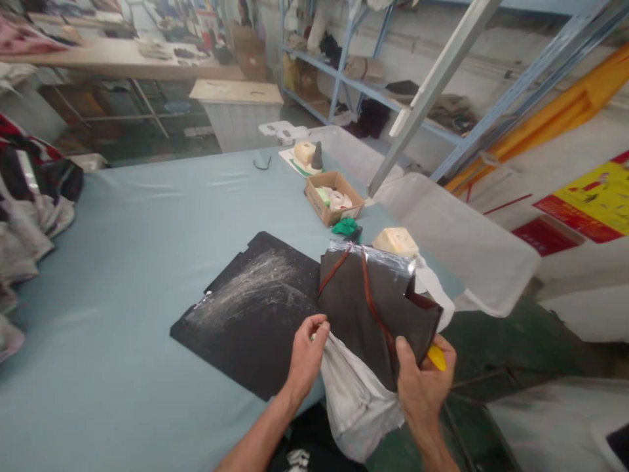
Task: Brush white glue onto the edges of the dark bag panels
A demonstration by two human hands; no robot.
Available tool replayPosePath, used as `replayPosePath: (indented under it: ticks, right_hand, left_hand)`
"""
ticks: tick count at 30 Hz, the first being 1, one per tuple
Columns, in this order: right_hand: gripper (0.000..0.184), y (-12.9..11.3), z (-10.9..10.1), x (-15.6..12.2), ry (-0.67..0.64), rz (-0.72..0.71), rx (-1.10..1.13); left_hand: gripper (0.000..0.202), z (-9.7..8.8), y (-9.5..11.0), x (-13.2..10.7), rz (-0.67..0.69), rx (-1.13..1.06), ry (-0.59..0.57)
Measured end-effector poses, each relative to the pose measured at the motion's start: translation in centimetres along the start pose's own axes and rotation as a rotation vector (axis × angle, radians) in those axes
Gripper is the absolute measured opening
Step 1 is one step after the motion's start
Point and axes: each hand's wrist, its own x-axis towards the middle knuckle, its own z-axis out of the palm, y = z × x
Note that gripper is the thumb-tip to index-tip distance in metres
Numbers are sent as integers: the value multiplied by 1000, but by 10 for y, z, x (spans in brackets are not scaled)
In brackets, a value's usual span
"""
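My left hand (307, 354) pinches the upper edge of a grey-white cloth (354, 400) that hangs off the table's near edge. My right hand (422, 387) grips the lower edge of a dark brown leather piece (363, 308) with reddish-brown trim, and a yellow object (437, 358) shows between its fingers. The leather piece stands tilted over the cloth, with shiny tape along its top edge. A black mat (246, 314) smeared with white marks lies flat on the table just left of both hands.
The pale blue table (122, 262) carries a cardboard box (334, 196) of small items, a green object (346, 227), a cream block (396, 241) and another cream block with a dark cone further back. Clear plastic bins (457, 242) stand right. Fabric piles (24, 210) lie left.
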Motion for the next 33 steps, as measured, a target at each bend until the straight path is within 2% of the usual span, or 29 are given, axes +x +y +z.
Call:
replayPosePath:
  ticks: [4, 6, 8, 11, 14, 17, 20, 23, 25, 27, 29, 33]
  right_hand:
    - [64, -18, 13, -25, -13, -191, -8]
    - [62, -26, 23, -46, -145, -238, 32]
    - [53, -34, 32, -71, -381, -236, 161]
    - [30, -39, 44, -104, -684, -202, 328]
    - [19, -29, 53, -119, -788, -223, 316]
    - [24, -2, 66, -109, -793, -363, 228]
    - [30, 36, 86, -76, -657, -498, 26]
    - [31, 65, 108, -35, -494, -492, -254]
    - [41, 73, 118, -18, -532, -445, -392]
    - [56, 75, 122, -14, -654, -406, -461]
    - [66, 75, 123, -18, -737, -365, -513]
    - [77, 93, 129, -27, -802, -267, -624]
  left_hand:
    - [50, -4, 25, -46, 0, 24, -113]
    - [62, -7, 37, -69, 4, -31, -165]
    - [68, -16, 45, -84, 0, -128, -152]
    - [72, -44, 45, -93, 4, -201, 13]
    - [76, -76, 29, -91, -32, -112, 239]
    - [74, -100, 3, -85, -112, -19, 461]
    - [72, -110, -24, -72, -184, 39, 631]
    - [71, -110, -44, -57, -245, 107, 722]
    - [71, -108, -53, -54, -222, 92, 776]
    - [72, -105, -62, -59, -196, 36, 818]
    - [75, -102, -72, -69, -242, 0, 819]
    - [67, -96, -92, -78, -300, -171, 693]
